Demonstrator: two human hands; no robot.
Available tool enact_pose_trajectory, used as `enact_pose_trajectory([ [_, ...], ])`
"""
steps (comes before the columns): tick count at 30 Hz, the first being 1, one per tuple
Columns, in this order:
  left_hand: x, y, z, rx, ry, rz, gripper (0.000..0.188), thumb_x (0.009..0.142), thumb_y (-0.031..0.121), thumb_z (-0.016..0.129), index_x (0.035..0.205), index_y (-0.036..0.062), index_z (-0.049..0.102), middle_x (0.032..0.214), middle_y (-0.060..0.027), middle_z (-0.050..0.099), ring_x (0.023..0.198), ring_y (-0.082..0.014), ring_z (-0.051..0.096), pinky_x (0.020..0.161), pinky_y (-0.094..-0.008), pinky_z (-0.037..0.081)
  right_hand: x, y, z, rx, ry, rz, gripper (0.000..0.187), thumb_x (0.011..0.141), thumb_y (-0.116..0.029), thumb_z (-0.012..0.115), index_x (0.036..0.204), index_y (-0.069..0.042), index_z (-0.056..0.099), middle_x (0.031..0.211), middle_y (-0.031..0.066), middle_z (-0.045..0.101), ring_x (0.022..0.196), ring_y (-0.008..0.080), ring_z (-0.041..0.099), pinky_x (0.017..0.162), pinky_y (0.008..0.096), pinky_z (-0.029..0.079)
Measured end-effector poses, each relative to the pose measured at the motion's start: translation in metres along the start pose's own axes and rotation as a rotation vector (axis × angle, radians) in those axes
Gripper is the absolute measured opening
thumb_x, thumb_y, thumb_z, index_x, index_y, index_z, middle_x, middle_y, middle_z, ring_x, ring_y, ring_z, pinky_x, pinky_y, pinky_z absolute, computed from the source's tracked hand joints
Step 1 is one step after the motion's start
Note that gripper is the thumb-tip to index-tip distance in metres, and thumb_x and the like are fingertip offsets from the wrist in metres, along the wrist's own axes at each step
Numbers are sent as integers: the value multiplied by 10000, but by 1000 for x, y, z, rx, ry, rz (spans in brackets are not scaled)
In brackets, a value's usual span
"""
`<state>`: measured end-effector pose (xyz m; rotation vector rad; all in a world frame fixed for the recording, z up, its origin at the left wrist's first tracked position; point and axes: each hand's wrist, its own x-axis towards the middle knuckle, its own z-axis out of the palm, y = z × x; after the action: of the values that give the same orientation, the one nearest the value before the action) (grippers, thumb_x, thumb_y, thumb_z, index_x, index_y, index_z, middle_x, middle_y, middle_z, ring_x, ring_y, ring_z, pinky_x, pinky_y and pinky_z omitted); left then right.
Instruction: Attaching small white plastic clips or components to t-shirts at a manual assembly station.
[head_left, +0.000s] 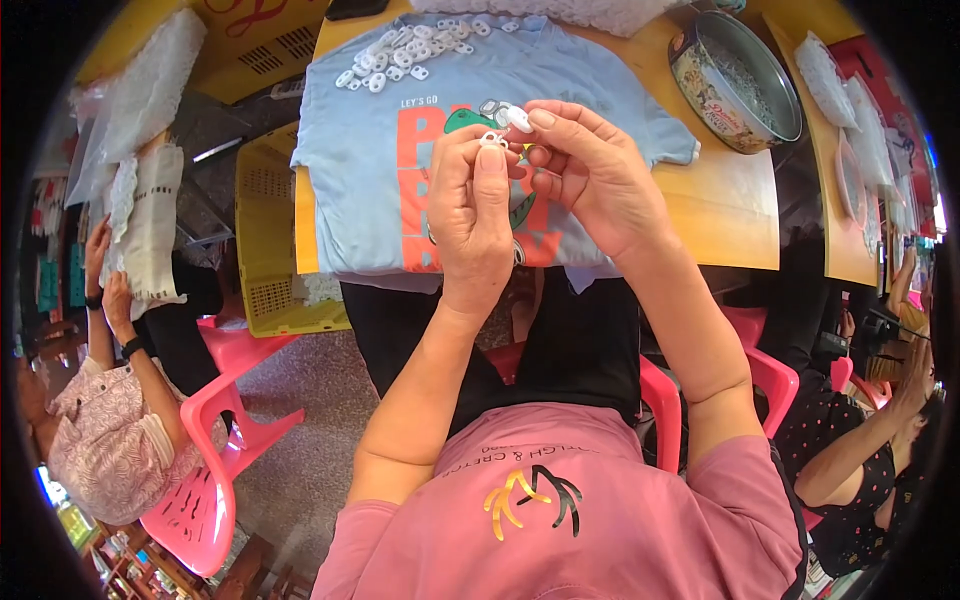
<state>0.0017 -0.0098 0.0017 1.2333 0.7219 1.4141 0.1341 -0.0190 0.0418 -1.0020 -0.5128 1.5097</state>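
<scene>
Shirt [340, 150], blue with orange-red print: 1, spread beneath my hands.

Left hand [472, 215]: mine, thumb uppermost, clamped on 1 left piece [492, 141], small, white, looped, pinched between thumb and bent forefinger.

Right hand [605, 180]: mine, thumb and forefinger clamped on 1 right piece [518, 119], white, rounded.

Hands, as a pair: close together above the shirt's print, fingertips side by side. Whether the 2 pieces touch or join, I cannot tell.

Pile [400, 52] of white oval pieces: on the shirt, beyond my hands and to their left.

Wrap [590, 12], whitish: beyond my hands.

Tin [703, 82], open, printed wall: well right of my right hand, with clear bits [742, 88] inside.

Table [728, 215], yellow: under the shirt, bare to the right of my right hand.

Crate [262, 225], yellow: left of my left hand, beside the table.

Chair [205, 425], pink: farther left, nearer my body than my hands.

Left co-worker [120, 425], patterned top: far left of my hands, 2 hands at a pale cloth [158, 215].

Right co-worker [850, 440], dotted black top: far right.
</scene>
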Motion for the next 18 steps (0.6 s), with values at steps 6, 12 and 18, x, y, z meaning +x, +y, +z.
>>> enact_pose_trajectory([
  [6, 0, -4, -1, 55, 13, 35, 149, 1020, 83, 463, 979, -23, 559, 1103, -81, 527, 873, -108, 532, 751, -245, 481, -4, 5, 4, -7, -16, -51, 254, 928, -178, 661, 1138, -39, 629, 958, 42, 662, 808, 86, 587, 692, 241, 522],
  [12, 0, -7, -2, 107, 29, 72, 133, 1008, 80, 484, 954, -16, 560, 1077, -86, 542, 896, -128, 514, 771, -261, 453, -6, 4, 7, 104, -20, 39, 243, 954, -177, 612, 1149, -31, 618, 954, 31, 641, 840, 90, 588, 710, 240, 526],
  [18, 0, -8, -2, 114, 34, 69, 125, 1001, 77, 492, 937, -11, 552, 1068, -91, 544, 915, -142, 506, 794, -272, 438, -6, 2, 2, 60, -137, 59, 335, 980, -175, 537, 1260, 8, 559, 987, 40, 632, 855, 99, 594, 728, 251, 530],
])
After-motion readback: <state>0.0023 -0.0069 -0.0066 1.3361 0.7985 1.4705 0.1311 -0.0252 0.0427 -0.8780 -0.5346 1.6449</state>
